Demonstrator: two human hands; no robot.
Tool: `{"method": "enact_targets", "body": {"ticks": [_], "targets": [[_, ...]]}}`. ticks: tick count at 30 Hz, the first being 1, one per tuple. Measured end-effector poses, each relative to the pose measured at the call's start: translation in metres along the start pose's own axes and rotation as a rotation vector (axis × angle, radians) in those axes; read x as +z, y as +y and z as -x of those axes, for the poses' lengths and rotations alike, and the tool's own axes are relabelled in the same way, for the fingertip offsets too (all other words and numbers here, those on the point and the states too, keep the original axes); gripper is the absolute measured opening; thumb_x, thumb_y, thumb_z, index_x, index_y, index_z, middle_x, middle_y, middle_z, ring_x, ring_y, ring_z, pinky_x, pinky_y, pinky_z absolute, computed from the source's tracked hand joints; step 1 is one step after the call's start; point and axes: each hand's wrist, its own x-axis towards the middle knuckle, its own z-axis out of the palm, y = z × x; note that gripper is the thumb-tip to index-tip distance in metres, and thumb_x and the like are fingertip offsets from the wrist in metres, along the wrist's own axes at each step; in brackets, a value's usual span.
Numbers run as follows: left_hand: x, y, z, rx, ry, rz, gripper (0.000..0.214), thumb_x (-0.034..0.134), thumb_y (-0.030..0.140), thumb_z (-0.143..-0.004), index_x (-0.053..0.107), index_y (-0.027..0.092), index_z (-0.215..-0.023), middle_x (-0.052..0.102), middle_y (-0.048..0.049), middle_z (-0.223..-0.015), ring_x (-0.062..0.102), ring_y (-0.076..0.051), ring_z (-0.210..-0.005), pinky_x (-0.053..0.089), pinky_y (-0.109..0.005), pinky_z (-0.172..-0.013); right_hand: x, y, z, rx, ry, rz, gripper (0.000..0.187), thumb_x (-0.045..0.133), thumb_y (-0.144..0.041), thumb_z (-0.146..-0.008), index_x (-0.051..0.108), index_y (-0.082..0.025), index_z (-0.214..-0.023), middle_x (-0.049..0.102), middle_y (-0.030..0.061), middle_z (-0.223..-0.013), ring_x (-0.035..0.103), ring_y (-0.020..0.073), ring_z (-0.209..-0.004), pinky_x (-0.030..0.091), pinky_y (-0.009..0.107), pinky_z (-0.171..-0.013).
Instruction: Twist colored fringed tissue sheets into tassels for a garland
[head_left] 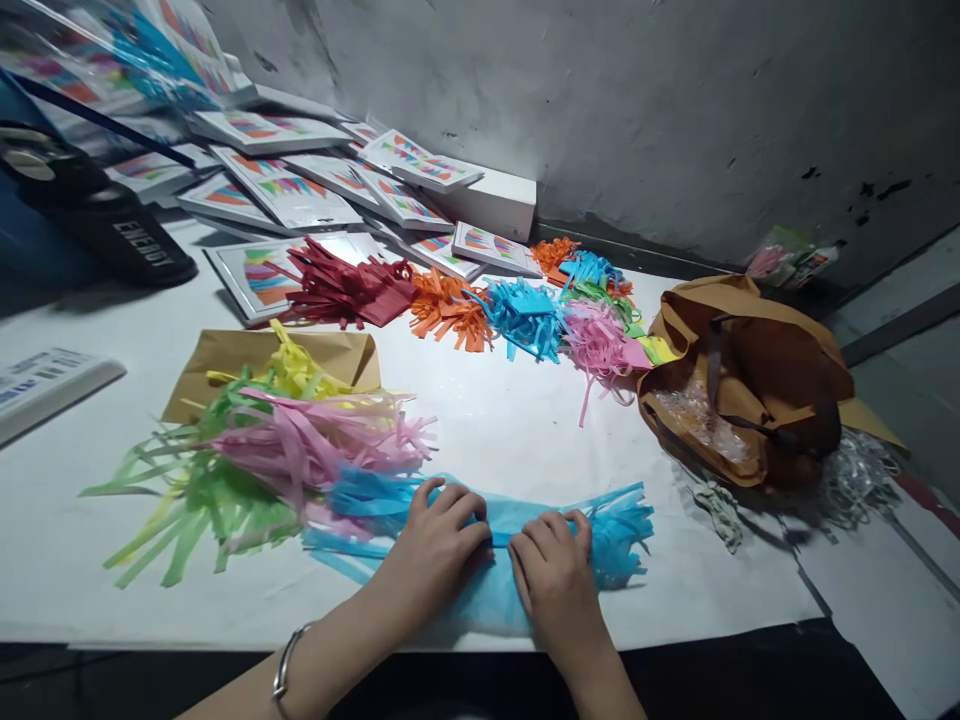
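Blue tissue paper (516, 512) with fringed ends lies across the front of the white table. My left hand (442, 545) is closed on its middle part, fingers curled down onto it. Close by on the right, my right hand (555, 570) is closed on the same blue paper, fingertips pressed at its folded edge. Fringe sticks out beyond both hands. Just left of it is a loose pile of pink tissue fringe (322, 440), green tissue fringe (232, 505) and yellow tissue fringe (300, 370), partly over a brown paper envelope (206, 365).
Behind, finished-looking tassels run in a row, from a dark red tassel (360, 290) to a pink tassel (600, 335). A brown bag (795, 370) stands open at right. Flat printed packs (292, 190) pile up at the back, near a black bottle lid marked ENERGY (142, 240).
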Motion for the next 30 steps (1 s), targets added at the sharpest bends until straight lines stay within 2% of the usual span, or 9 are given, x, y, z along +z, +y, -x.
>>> {"method": "enact_targets", "body": {"ticks": [5, 9, 13, 17, 19, 21, 24, 27, 30], "targets": [[-0.002, -0.001, -0.001, 0.085, 0.027, 0.029, 0.013, 0.064, 0.013, -0.092, 0.069, 0.022, -0.084, 0.068, -0.0005, -0.091, 0.057, -0.022, -0.09, 0.03, -0.049, -0.102, 0.005, -0.005, -0.004, -0.006, 0.005, -0.005, 0.012, 0.053, -0.022, -0.101, 0.061, -0.021, -0.092, 0.065, 0.0005, -0.088, 0.055, 0.0194, -0.086, 0.028, 0.043, -0.097], [0.001, -0.002, -0.002, 0.128, 0.04, 0.032, 0.017, 0.058, 0.014, -0.097, 0.066, 0.02, -0.083, 0.068, -0.0006, -0.091, 0.057, -0.021, -0.089, 0.03, -0.047, -0.104, 0.009, -0.009, -0.005, -0.046, 0.016, -0.008, 0.03, 0.039, -0.021, -0.106, 0.06, -0.02, -0.086, 0.064, 0.0009, -0.082, 0.054, 0.0184, -0.082, 0.03, 0.042, -0.097], [0.003, -0.005, -0.002, 0.132, -0.004, 0.028, 0.014, 0.063, 0.018, -0.096, 0.065, 0.021, -0.082, 0.068, 0.0007, -0.088, 0.057, -0.02, -0.089, 0.029, -0.046, -0.104, 0.001, -0.001, 0.003, -0.057, 0.052, -0.035, 0.032, 0.036, -0.022, -0.107, 0.063, -0.02, -0.089, 0.066, 0.0001, -0.082, 0.055, 0.017, -0.082, 0.032, 0.041, -0.098], [0.004, -0.009, 0.001, 0.146, 0.01, 0.035, 0.015, 0.064, 0.018, -0.095, 0.066, 0.021, -0.081, 0.068, 0.0005, -0.088, 0.057, -0.02, -0.088, 0.028, -0.047, -0.103, -0.008, 0.011, 0.018, -0.04, 0.101, -0.046, 0.028, 0.037, -0.017, -0.106, 0.064, -0.02, -0.095, 0.069, 0.0007, -0.089, 0.056, 0.0184, -0.092, 0.031, 0.044, -0.108], [0.003, -0.008, 0.002, 0.125, 0.011, 0.048, 0.014, 0.064, 0.017, -0.094, 0.067, 0.022, -0.082, 0.069, 0.0008, -0.089, 0.057, -0.021, -0.088, 0.029, -0.046, -0.102, -0.007, 0.013, 0.023, 0.001, 0.097, -0.017, 0.026, 0.038, -0.017, -0.105, 0.063, -0.021, -0.096, 0.068, 0.0015, -0.092, 0.057, 0.0198, -0.096, 0.03, 0.046, -0.111], [0.002, -0.004, 0.001, 0.074, -0.009, 0.044, 0.013, 0.065, 0.014, -0.092, 0.068, 0.022, -0.083, 0.07, 0.0009, -0.091, 0.058, -0.021, -0.089, 0.031, -0.047, -0.1, -0.004, 0.012, 0.024, 0.063, 0.039, 0.058, 0.022, 0.041, -0.016, -0.103, 0.061, -0.022, -0.095, 0.067, 0.002, -0.096, 0.057, 0.0209, -0.099, 0.029, 0.048, -0.111], [-0.001, 0.007, -0.004, -0.045, -0.068, -0.045, 0.013, 0.066, 0.011, -0.088, 0.069, 0.02, -0.079, 0.071, -0.0015, -0.093, 0.06, -0.024, -0.091, 0.034, -0.05, -0.098, 0.0, 0.006, 0.018, 0.151, -0.077, 0.179, 0.017, 0.048, -0.01, -0.098, 0.057, -0.022, -0.091, 0.065, 0.0031, -0.097, 0.057, 0.0236, -0.096, 0.032, 0.052, -0.104], [-0.004, 0.017, -0.012, -0.146, -0.124, -0.158, 0.01, 0.069, 0.011, -0.084, 0.07, 0.017, -0.076, 0.07, -0.0055, -0.093, 0.061, -0.028, -0.092, 0.037, -0.053, -0.094, -0.001, 0.001, 0.009, 0.214, -0.127, 0.242, 0.014, 0.056, -0.008, -0.092, 0.057, -0.021, -0.086, 0.062, 0.0048, -0.089, 0.055, 0.027, -0.088, 0.036, 0.055, -0.095], [-0.004, 0.02, -0.017, -0.145, -0.134, -0.19, 0.01, 0.071, 0.007, -0.082, 0.071, 0.017, -0.08, 0.07, -0.007, -0.097, 0.061, -0.029, -0.093, 0.037, -0.055, -0.094, -0.003, 0.001, 0.002, 0.254, -0.15, 0.268, 0.011, 0.065, -0.012, -0.089, 0.059, -0.02, -0.084, 0.062, 0.0048, -0.086, 0.055, 0.0278, -0.085, 0.037, 0.056, -0.093]]}}
